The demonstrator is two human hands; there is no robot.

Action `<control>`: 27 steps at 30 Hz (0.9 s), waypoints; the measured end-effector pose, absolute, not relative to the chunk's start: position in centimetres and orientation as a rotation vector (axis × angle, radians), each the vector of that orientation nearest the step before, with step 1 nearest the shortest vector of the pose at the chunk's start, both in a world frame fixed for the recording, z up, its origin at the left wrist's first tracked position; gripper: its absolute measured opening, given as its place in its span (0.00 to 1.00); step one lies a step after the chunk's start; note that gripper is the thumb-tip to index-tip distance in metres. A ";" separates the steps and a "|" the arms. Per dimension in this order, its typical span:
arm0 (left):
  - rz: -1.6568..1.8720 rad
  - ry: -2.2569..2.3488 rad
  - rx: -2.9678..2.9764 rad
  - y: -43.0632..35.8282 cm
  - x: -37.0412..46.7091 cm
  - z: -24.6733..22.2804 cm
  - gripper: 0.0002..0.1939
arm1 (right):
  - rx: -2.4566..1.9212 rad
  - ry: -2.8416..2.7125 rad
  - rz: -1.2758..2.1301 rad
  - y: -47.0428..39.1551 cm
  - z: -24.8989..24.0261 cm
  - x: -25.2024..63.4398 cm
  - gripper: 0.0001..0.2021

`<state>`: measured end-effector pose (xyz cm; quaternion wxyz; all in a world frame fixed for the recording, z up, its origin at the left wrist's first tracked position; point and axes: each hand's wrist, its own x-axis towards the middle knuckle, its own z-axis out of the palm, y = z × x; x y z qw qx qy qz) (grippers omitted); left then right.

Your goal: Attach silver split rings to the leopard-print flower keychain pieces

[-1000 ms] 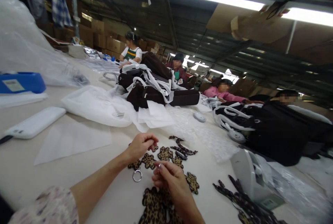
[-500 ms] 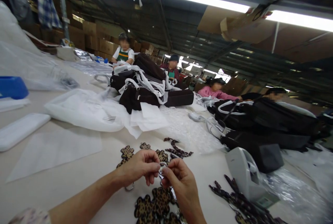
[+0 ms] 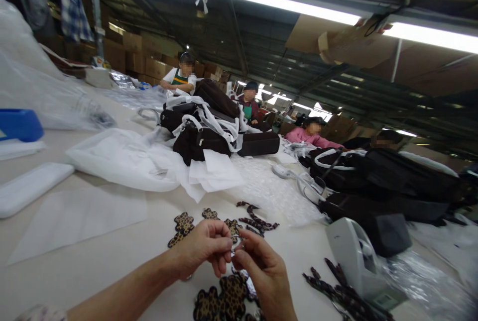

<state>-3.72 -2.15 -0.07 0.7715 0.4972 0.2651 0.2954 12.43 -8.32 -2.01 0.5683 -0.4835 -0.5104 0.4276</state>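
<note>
just between both hands point(image 3: 203, 249) point(image 3: 269, 266), metal ring point(image 3: 236, 244); leftward, open tabletop point(image 3: 106, 256)

Metal ring point(image 3: 236, 237) partly hidden by the hands point(image 3: 207, 246)

The near charms point(image 3: 208, 305) were leopard-print, tan with dark spots and black edging; the ring point(image 3: 235, 236) was silver. Dark brown ribbons point(image 3: 257, 222) carried paler flecks. On the near right, the dispenser point(image 3: 341, 244) was pale grey. The far bags point(image 3: 203, 143) were brown-black, the left holder point(image 3: 20, 126) blue, the far-left cloth point(image 3: 73, 11) blue-and-white plaid.
</note>
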 end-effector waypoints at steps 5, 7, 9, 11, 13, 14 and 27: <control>0.612 0.555 1.092 -2.3 -3.8 -0.3 0.16 | -1.111 -1.309 1.015 -8.4 -1.6 13.1 0.10; 0.599 0.551 1.085 -2.4 -3.8 -0.3 0.15 | -1.130 -1.390 0.959 -8.6 -1.4 13.1 0.09; 0.589 0.546 1.074 -2.3 -3.7 -0.3 0.16 | -1.165 -1.456 0.874 -8.7 -1.3 13.0 0.07; 0.578 0.540 1.067 -2.3 -3.7 -0.3 0.16 | -1.200 -1.496 0.821 -8.9 -1.0 12.8 0.06; 0.558 0.532 1.085 -2.2 -3.7 -0.1 0.17 | -1.205 -1.497 0.830 -9.0 -0.5 12.8 0.05; 0.546 0.528 1.107 -2.2 -3.9 -0.1 0.17 | -1.196 -1.473 0.857 -9.1 -0.2 12.9 0.04; 0.313 0.916 2.401 3.2 -0.6 2.9 0.10 | -1.082 -0.887 0.688 -9.8 1.4 21.9 0.15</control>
